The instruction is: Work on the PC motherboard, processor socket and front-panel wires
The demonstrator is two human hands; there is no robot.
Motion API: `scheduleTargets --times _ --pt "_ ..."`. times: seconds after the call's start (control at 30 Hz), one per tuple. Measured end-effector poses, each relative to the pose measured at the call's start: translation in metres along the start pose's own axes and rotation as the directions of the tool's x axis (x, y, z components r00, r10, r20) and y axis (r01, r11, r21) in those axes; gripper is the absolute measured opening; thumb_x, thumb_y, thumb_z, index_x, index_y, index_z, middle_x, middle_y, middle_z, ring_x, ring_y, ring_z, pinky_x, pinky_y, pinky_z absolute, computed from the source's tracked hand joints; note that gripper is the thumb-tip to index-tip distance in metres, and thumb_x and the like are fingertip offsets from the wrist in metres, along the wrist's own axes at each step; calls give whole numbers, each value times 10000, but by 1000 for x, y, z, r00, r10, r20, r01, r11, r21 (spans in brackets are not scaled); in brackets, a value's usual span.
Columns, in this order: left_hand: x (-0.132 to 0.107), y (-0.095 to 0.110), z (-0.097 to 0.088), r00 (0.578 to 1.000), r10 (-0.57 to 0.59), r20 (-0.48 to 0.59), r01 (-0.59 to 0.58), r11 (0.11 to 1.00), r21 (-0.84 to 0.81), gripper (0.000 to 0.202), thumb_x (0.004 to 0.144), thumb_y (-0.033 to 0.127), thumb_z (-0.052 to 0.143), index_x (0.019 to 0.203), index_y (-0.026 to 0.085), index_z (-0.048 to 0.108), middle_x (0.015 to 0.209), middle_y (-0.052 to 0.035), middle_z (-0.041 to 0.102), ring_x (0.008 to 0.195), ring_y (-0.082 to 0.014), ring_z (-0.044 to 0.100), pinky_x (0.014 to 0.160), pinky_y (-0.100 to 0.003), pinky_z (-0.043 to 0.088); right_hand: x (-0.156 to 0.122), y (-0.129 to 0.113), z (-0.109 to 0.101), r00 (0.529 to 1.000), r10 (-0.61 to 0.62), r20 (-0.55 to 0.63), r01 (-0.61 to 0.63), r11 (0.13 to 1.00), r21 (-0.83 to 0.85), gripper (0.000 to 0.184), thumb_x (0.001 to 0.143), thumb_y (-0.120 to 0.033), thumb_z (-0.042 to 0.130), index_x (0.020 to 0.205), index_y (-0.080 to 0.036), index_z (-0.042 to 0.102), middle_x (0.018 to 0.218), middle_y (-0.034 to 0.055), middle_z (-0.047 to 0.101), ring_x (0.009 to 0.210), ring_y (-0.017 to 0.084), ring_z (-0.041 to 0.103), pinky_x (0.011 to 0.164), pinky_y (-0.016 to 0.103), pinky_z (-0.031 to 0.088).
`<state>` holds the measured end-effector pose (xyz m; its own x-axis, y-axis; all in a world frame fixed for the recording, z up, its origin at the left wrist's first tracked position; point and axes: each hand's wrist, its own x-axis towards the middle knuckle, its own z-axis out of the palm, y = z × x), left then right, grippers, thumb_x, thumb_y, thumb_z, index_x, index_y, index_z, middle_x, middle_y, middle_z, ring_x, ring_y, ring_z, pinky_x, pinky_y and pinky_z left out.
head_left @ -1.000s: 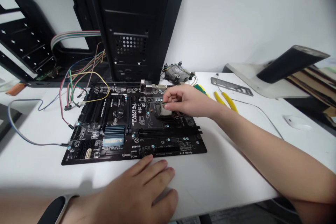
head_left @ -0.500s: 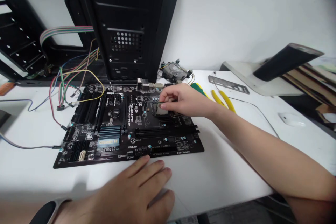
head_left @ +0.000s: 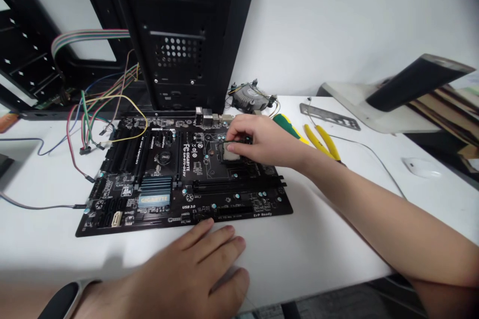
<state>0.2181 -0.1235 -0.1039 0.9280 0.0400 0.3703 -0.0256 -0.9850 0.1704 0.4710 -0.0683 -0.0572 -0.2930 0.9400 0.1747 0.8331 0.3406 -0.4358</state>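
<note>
A black motherboard (head_left: 157, 179) lies flat on the white table (head_left: 318, 239). My right hand (head_left: 262, 140) reaches over its upper middle and pinches a small square grey processor chip (head_left: 229, 152) between thumb and fingers, right at the socket. My left hand (head_left: 187, 274) rests flat on the table just in front of the board's near edge, fingers stretched out and holding nothing. A dark band sits on that wrist.
A black computer case (head_left: 179, 35) stands behind the board, with coloured wires (head_left: 101, 109) trailing left. A cooler fan (head_left: 249, 95), yellow-handled pliers (head_left: 324, 142), a green-handled tool (head_left: 286, 124), a metal plate (head_left: 329, 117) and a white mouse (head_left: 421, 167) lie to the right.
My right hand has lowered the chip slightly toward the socket. My left hand has stayed put. The view shifted a little.
</note>
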Motion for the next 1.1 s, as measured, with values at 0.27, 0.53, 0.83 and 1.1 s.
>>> scheduleTargets --times 0.27,0.53,0.83,1.1 --pt "-1 2 7 995 -27 -100 28 1000 13 197 966 242 443 1039 221 624 1154 -16 697 1117 -184 600 1029 -361 452 -2 0 6 991 -83 104 99 982 -160 184 869 -150 539 811 -119 710 795 69 627 793 160 551 749 284 411" --pt "1 1 7 997 -17 -76 17 1000 11 191 956 245 462 1050 221 627 1175 -16 693 1125 -190 608 1038 -361 449 -4 -4 4 980 -104 168 153 938 -312 256 905 -205 494 852 -131 733 808 82 642 767 184 553 774 333 403" --pt "2 2 -8 996 -24 91 28 999 -46 241 915 345 533 1089 193 603 1256 -67 653 1170 -222 595 1055 -392 444 -8 -10 -19 998 -48 46 57 974 -219 257 877 -190 504 1045 -144 694 1007 81 713 927 206 634 841 337 451" --pt "7 3 -24 970 -45 237 56 998 -42 415 815 368 688 1175 192 581 1357 -92 577 1270 -239 520 1098 -394 406 -34 11 -41 949 115 -295 -225 900 -374 231 879 -222 485 965 -180 695 939 76 731 824 214 661 748 354 475"
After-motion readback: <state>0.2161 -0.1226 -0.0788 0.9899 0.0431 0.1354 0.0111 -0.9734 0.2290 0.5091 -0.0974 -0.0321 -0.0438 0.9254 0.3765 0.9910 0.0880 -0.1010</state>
